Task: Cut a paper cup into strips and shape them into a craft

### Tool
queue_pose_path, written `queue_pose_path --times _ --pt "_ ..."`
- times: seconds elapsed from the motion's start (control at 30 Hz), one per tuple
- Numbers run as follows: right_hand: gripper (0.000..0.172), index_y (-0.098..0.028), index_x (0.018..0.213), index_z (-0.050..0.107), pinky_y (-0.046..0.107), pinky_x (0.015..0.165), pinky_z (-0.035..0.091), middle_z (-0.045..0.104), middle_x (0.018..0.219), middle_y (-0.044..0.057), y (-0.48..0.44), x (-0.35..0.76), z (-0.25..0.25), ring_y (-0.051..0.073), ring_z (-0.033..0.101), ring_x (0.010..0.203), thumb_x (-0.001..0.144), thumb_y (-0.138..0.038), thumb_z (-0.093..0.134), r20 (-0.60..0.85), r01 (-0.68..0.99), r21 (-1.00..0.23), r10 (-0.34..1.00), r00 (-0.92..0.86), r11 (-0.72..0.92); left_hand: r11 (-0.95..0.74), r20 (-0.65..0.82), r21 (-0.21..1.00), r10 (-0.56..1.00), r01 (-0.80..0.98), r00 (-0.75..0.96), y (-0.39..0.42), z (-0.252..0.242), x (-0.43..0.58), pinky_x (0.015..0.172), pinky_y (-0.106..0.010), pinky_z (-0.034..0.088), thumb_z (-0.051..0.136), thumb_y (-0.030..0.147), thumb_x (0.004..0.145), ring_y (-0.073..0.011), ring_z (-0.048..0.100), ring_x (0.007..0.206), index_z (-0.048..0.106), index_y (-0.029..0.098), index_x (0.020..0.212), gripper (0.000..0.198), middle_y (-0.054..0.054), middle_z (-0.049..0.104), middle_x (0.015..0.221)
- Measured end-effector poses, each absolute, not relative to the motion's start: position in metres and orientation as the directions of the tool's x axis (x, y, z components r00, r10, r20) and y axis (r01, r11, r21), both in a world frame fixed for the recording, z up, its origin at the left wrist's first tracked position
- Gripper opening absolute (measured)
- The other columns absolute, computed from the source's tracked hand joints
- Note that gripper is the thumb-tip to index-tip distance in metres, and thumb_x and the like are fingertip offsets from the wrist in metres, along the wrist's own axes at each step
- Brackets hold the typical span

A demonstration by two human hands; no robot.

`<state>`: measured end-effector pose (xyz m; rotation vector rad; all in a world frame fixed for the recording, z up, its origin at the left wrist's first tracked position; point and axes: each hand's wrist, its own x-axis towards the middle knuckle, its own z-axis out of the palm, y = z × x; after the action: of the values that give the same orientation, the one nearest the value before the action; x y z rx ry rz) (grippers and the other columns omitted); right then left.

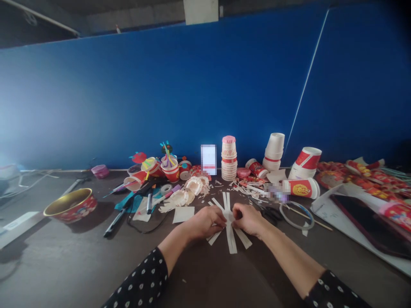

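Observation:
Several white paper strips [230, 239] cross at one centre on the dark tabletop [64, 265], fanning out like spokes. My left hand [205, 222] pinches the crossing from the left, and my right hand [248, 219] pinches it from the right. Fingers of both hands hide the centre of the strips. A white paper square [183, 214] lies just left of my left hand. Black-handled scissors [271, 215] lie close to the right of my right hand.
Paper scraps, a marker [149, 203], tape [166, 189], stacked paper cups [229, 158] and foam cups [274, 152] stand along the blue wall [160, 94]. A red-and-gold bowl [70, 205] sits at left; red paper cups and decorations [362, 179] lie at right.

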<state>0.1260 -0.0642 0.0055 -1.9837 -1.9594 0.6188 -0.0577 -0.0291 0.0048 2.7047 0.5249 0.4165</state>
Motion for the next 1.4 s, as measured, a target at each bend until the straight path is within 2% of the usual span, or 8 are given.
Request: queue_pose_path --times 0.57,0.83,1.23,1.4 --pt "0.011 -0.023 0.068 0.057 0.025 0.06 0.026 0.063 0.076 -0.003 -0.064 0.123 0.007 0.018 0.053 0.081 0.061 -0.029 0.064 -0.102 0.887 -0.459 0.995 0.004 -0.05 -0.877 0.223 0.375 0.399 0.3 0.889 -0.03 0.006 -0.058 0.079 -0.027 0.043 0.054 0.021 0.082 -0.0155 0.056 0.085 0.067 0.016 0.087 0.015 -0.006 0.065 0.09" --pt "0.012 -0.024 0.07 0.058 0.025 0.06 0.027 0.064 0.078 -0.003 -0.063 0.123 0.006 0.017 0.053 0.082 0.06 -0.028 0.064 -0.116 0.888 -0.456 0.993 0.005 -0.058 -0.888 0.219 0.357 0.382 0.29 0.898 -0.026 0.007 -0.062 0.079 -0.027 0.043 0.057 0.022 0.08 -0.0172 0.056 0.087 0.069 0.015 0.083 0.014 -0.008 0.064 0.095" --pt "0.012 -0.024 0.072 0.058 0.025 0.062 0.027 0.064 0.082 -0.002 -0.065 0.121 0.003 0.019 0.052 0.086 0.062 -0.027 0.061 -0.097 0.897 -0.439 0.995 0.021 -0.061 -0.944 0.176 0.139 0.32 0.299 0.931 -0.033 0.014 -0.058 0.077 -0.027 0.04 0.048 0.022 0.085 -0.0166 0.055 0.084 0.067 0.018 0.079 0.02 -0.005 0.064 0.089" --pt "0.014 -0.024 0.07 0.058 0.025 0.061 0.026 0.064 0.08 -0.002 -0.064 0.123 0.004 0.019 0.053 0.084 0.062 -0.033 0.063 -0.097 0.896 -0.442 0.995 0.002 -0.044 -0.944 0.174 0.131 0.323 0.303 0.93 -0.032 0.012 -0.059 0.077 -0.027 0.041 0.051 0.021 0.084 -0.0172 0.056 0.085 0.068 0.017 0.079 0.017 -0.005 0.064 0.091"
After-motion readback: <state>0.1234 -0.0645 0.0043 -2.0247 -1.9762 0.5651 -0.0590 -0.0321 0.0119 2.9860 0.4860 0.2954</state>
